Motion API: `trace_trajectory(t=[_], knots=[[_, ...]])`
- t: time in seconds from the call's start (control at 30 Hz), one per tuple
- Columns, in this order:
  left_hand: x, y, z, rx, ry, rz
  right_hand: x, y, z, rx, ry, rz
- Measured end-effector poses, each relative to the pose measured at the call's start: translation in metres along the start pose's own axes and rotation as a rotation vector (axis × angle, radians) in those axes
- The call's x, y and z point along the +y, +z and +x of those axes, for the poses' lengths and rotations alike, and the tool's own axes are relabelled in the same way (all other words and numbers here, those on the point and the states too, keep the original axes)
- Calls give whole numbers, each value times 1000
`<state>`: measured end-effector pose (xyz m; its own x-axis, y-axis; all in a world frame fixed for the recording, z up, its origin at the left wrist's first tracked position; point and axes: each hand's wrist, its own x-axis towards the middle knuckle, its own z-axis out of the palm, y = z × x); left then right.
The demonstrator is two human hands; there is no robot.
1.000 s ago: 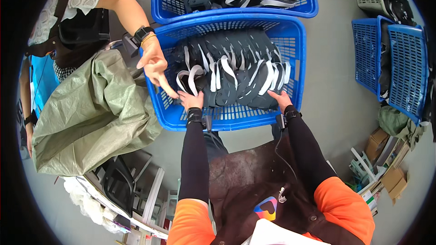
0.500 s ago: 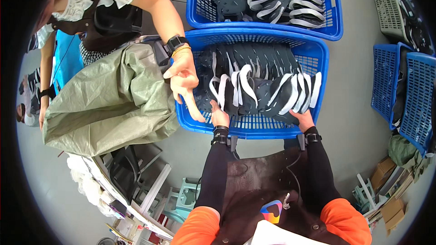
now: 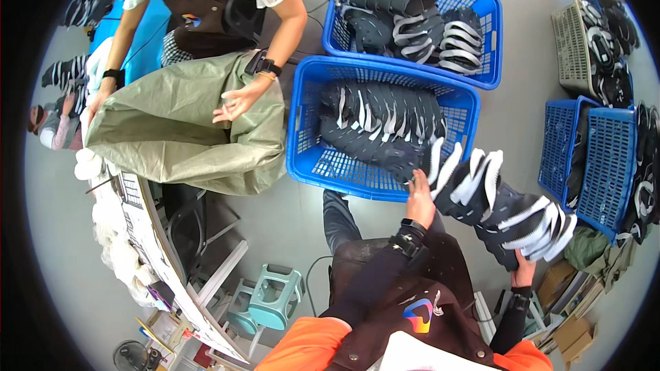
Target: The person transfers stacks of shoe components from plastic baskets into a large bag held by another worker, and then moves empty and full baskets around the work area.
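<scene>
1. Gripping a stack of black-and-white pieces (image 3: 505, 209), left hand (image 3: 421, 203) and right hand (image 3: 524, 271) at opposite ends.
2. Mostly outside the blue basket (image 3: 337, 168).
3. Looks like the carrying bit; calls for even squeezing, tbh.

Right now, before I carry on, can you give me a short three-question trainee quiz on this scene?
1. True or false: the left hand and right hand are at opposite ends of the stack of dark, white-trimmed pieces.
2. What colour is the sack left of the nearer central blue basket: (a) red, (b) green, (c) white?
3. Fill in: the ____ hand is nearer that basket.
Key: 1 true; 2 b; 3 left.
</scene>
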<state>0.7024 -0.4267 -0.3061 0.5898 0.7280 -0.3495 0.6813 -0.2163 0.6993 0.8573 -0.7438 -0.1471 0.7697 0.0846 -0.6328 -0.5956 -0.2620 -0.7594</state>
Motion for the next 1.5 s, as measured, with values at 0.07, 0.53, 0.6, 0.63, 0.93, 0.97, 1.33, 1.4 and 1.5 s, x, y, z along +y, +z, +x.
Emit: trace_trajectory(t=[0.07,0.53,0.6,0.63,0.93,0.97,1.33,1.4,1.5], knots=[[23,-13,-2,-62,4,10,-18,-7,-19,10,-16,-20],[13,-305,5,365,-68,-18,-76,205,-90,-297,-254,75],[-1,-346,5,424,-88,43,-88,247,-107,-386,-275,79],[-9,-366,5,421,-139,60,-91,268,-115,-427,-276,89],[-64,-452,18,564,-193,59,-102,378,-140,-522,-343,58],[-63,-455,20,558,-188,56,-105,378,-141,-518,-340,74],[-62,-456,20,588,-102,45,-130,377,-161,-531,-396,77],[-58,-460,26,604,-82,39,-134,382,-162,-545,-432,79],[-70,-467,32,811,23,81,-138,398,-169,-585,-472,91]])
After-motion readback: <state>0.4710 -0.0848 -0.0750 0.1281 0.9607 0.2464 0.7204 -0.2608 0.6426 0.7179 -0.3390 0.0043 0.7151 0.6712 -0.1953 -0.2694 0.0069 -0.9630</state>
